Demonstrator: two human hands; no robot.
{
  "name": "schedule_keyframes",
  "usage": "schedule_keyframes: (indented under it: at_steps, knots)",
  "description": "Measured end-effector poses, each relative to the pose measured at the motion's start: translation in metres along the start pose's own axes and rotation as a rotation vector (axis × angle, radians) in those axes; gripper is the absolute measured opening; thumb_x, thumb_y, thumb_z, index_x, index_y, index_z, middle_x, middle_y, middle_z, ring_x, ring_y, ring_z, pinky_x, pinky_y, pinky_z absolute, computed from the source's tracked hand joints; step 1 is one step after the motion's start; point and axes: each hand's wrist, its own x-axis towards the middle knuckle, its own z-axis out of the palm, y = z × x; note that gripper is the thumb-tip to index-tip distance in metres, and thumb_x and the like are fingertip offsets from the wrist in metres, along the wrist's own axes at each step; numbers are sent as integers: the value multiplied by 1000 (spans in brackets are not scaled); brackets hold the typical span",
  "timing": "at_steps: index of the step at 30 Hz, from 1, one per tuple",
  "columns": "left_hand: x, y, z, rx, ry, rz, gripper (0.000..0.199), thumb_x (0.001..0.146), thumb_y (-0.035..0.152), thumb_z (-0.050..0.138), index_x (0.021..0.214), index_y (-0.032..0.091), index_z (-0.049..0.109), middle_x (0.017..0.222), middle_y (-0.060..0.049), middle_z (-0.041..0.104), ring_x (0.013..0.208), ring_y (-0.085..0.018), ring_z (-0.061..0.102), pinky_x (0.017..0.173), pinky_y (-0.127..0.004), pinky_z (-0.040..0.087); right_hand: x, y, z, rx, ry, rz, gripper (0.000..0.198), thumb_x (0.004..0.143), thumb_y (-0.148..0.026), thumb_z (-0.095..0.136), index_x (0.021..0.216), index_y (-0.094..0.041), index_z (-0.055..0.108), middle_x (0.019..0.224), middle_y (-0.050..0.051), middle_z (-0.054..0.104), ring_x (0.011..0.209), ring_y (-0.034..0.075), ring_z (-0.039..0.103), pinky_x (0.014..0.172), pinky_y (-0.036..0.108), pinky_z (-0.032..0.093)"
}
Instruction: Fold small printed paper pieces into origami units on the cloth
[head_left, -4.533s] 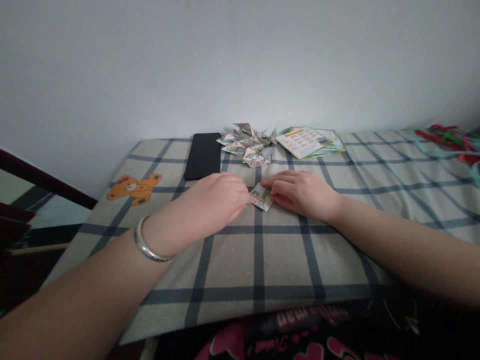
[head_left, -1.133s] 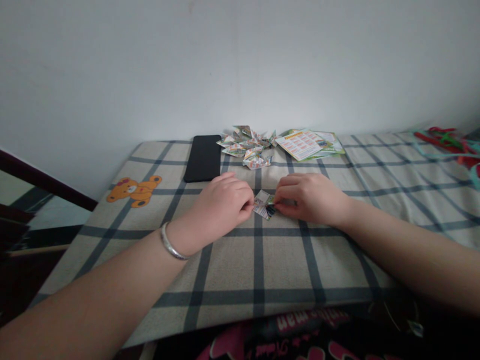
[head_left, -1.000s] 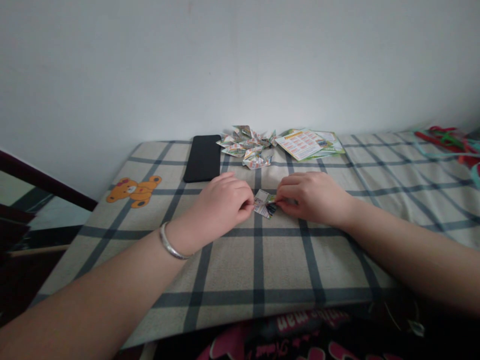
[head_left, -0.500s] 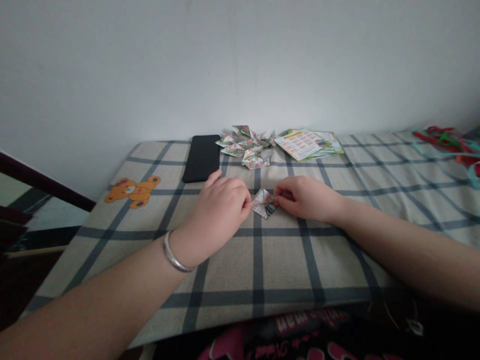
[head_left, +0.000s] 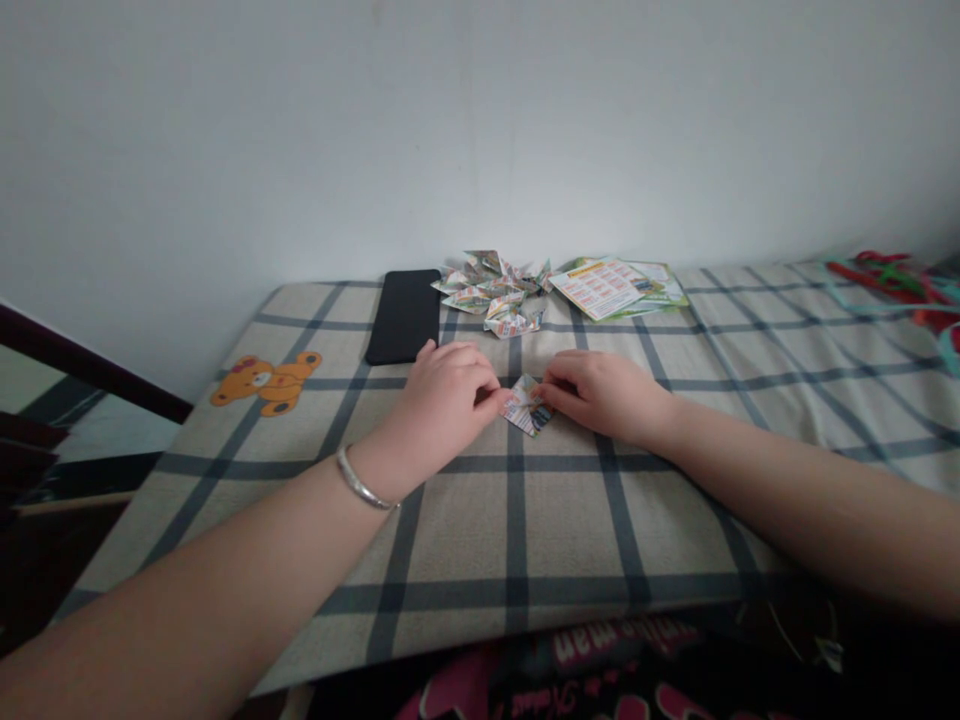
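Observation:
A small folded square of printed paper (head_left: pixel 529 412) lies on the checked tablecloth, turned so one corner points toward me. My left hand (head_left: pixel 456 395) pinches its left corner between thumb and fingers; a silver bangle circles that wrist. From the other side, my right hand (head_left: pixel 596 392) is closed with thumb and forefinger on the paper's right corner. Beyond both hands sits a cluster of folded paper pieces (head_left: pixel 491 290) in the same print.
A black phone (head_left: pixel 405 316) lies left of the folded pieces, and a stack of printed sheets (head_left: pixel 604 288) to their right. Red and green strips (head_left: pixel 892 280) lie at the far right. An orange bear figure (head_left: pixel 266 383) marks the cloth at left. The wall (head_left: pixel 480 130) borders the table's back.
My left hand has turned a little, its thumb now showing at the paper's left corner. My right fingers have shifted slightly left over the paper.

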Motion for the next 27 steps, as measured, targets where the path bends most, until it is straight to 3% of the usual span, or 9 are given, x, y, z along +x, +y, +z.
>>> schedule_keyframes:
  at_steps: [4,6,9,14,17,27]
  knots:
    - [0,3,-3,17,1,35,20,86,29,62,69,17,62,88,-2,67,97,-23,60,102,-54,33,-1,2,5,50,91,30,20,87,-37,57,81,-18,53,74,0,58,60,10,46,54,23,28]
    - [0,5,-6,23,-46,54,21,87,28,61,69,16,60,85,-3,66,87,-19,60,93,-44,43,-2,2,5,55,135,29,20,85,-36,60,86,-18,54,75,-1,60,60,10,48,54,23,28]
    - [1,7,-8,26,-55,77,20,86,26,62,68,16,59,84,-4,65,87,-20,60,82,-35,48,-4,-1,2,2,124,-71,15,86,-34,60,84,-19,61,80,0,63,64,11,53,56,24,30]
    - [2,5,-4,-28,-25,130,4,85,18,60,83,16,63,89,-4,67,92,-20,62,87,-36,49,-9,-5,-6,-149,90,-109,19,88,-38,59,89,-23,69,84,1,67,70,14,59,55,26,29]
    - [2,2,0,-89,5,167,9,84,14,60,91,17,64,95,-4,68,96,-20,62,91,-36,49,-10,-5,-7,-189,89,-101,19,89,-39,58,90,-23,71,83,0,67,69,14,59,54,27,28]
    - [2,-3,0,-125,13,227,12,86,15,58,89,19,68,93,-1,71,102,-19,61,96,-37,48,-8,-4,-6,-76,79,-74,19,89,-36,60,94,-26,76,82,1,67,69,13,59,56,25,32]
